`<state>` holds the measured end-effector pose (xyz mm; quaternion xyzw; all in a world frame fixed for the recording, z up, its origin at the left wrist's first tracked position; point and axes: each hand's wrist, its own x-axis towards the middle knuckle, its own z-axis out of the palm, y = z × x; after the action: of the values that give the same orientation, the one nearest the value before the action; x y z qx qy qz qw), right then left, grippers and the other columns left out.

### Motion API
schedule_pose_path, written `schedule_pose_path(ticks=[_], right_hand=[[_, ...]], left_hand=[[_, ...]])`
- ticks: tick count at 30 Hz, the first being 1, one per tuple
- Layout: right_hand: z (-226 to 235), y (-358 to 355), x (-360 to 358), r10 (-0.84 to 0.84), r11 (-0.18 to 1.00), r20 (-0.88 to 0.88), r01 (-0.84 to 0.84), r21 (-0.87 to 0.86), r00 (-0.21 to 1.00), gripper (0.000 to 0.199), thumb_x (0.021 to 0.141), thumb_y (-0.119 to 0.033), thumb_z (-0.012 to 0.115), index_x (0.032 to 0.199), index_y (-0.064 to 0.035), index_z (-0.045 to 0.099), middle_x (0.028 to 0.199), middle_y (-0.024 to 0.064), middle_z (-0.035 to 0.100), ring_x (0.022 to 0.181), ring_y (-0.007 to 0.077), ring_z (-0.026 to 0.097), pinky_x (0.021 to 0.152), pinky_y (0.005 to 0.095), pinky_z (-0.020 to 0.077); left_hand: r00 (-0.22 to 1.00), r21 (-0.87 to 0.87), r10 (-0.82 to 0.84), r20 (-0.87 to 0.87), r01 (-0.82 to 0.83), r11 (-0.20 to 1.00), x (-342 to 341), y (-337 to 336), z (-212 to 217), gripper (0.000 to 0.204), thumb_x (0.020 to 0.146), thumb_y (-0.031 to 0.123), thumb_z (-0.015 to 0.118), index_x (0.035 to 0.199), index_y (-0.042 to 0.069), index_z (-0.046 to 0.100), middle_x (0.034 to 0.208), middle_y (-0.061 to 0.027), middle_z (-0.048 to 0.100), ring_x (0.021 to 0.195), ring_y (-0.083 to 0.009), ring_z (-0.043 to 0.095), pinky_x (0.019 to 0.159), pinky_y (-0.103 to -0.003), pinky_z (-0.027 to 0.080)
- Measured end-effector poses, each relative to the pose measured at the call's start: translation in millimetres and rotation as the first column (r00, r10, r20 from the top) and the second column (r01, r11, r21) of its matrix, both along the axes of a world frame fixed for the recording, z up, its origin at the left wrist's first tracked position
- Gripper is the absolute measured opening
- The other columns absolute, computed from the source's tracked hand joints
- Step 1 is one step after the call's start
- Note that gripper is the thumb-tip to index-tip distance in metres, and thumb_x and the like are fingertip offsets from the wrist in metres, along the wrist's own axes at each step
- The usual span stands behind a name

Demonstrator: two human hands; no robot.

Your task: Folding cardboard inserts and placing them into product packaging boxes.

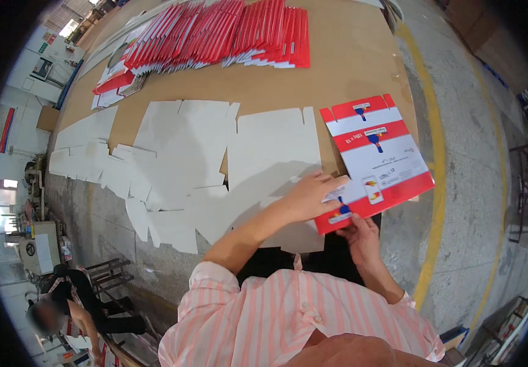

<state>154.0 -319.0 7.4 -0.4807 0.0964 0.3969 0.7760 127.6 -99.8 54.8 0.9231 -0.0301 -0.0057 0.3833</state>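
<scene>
A flat red-and-white printed carton [386,160] lies at the right side of the table, slightly turned, its near edge at the table's front. My left hand [314,197] is on the carton's near left edge, a whitish piece showing between its fingers and thumb; whether that is a flap or a loose slip I cannot tell. My right hand [362,240] pinches the carton's near edge, thumb on top, with the other fingers partly hidden below. Under my left forearm lie plain white unfolded cardboard blanks [275,144], printed side not visible.
Many red-and-white folded cartons [215,33] stand in leaning rows at the table's far side. More white blanks [178,140] overlap to the left, some past the table [362,73] edge. A yellow line [433,153] marks the floor at right. Another person [74,306] sits at lower left.
</scene>
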Motion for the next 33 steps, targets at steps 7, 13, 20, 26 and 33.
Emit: schedule_pose_path(ticks=[7,13,20,26,33], right_hand=[[66.6,-50.2,161.2,0.409,0.909,0.47,-0.308,-0.279,0.782,0.025,0.085,-0.007,0.06,0.109,-0.0019,0.066,0.102,0.0047,0.067,0.09,0.0126,0.062,0.082,0.0276,0.0477],[42.9,2.3,343.4,0.618,0.729,0.544,-0.155,-0.667,0.567,0.041,0.078,-0.003,0.058,0.118,-0.0068,0.065,0.082,0.0008,0.064,0.062,0.0075,0.056,0.055,0.0245,0.046],[-27.8,217.0,479.9,0.471,0.752,0.697,0.167,-0.638,0.541,0.04,0.075,-0.013,0.063,0.115,-0.0121,0.068,0.091,0.0159,0.069,0.084,0.0211,0.066,0.072,0.0362,0.0524],[-45.3,389.9,421.3,0.763,0.535,0.612,0.33,-0.778,0.208,0.038,0.086,-0.03,0.054,0.117,-0.0111,0.065,0.112,0.019,0.066,0.105,0.035,0.062,0.087,0.0451,0.0488],[67.2,236.1,203.6,0.832,0.548,0.554,-0.125,-0.827,-0.018,0.032,0.092,-0.021,0.056,0.117,-0.0013,0.057,0.077,0.0164,0.063,0.073,0.0364,0.061,0.065,0.0445,0.0497]], left_hand=[[0.904,0.134,0.366,0.222,-0.4,0.907,-57.9,67.6,-36.4,0.046,0.082,0.021,0.065,0.126,0.009,0.056,0.125,-0.0154,0.053,0.115,-0.035,0.048,0.096,-0.046,0.039],[0.896,0.333,0.371,0.242,-0.436,0.836,-64.6,60.7,-56.0,0.045,0.082,0.02,0.065,0.126,0.014,0.057,0.135,-0.0148,0.046,0.124,-0.0355,0.042,0.099,-0.048,0.036],[0.898,0.358,0.392,0.203,-0.44,0.824,-66.8,53.2,-50.9,0.049,0.081,0.018,0.065,0.129,0.015,0.054,0.14,-0.0154,0.043,0.127,-0.034,0.041,0.101,-0.048,0.035],[0.862,0.349,0.458,0.215,-0.506,0.788,-64.9,50.6,-49.4,0.05,0.078,0.014,0.066,0.127,0.014,0.056,0.135,-0.0157,0.048,0.124,-0.0343,0.045,0.1,-0.047,0.038],[0.673,-0.001,0.672,0.31,-0.706,0.708,-143.7,78.2,-45.6,0.043,0.076,-0.002,0.058,0.118,0.005,0.06,0.122,-0.0169,0.057,0.114,-0.0372,0.053,0.095,-0.042,0.045]])
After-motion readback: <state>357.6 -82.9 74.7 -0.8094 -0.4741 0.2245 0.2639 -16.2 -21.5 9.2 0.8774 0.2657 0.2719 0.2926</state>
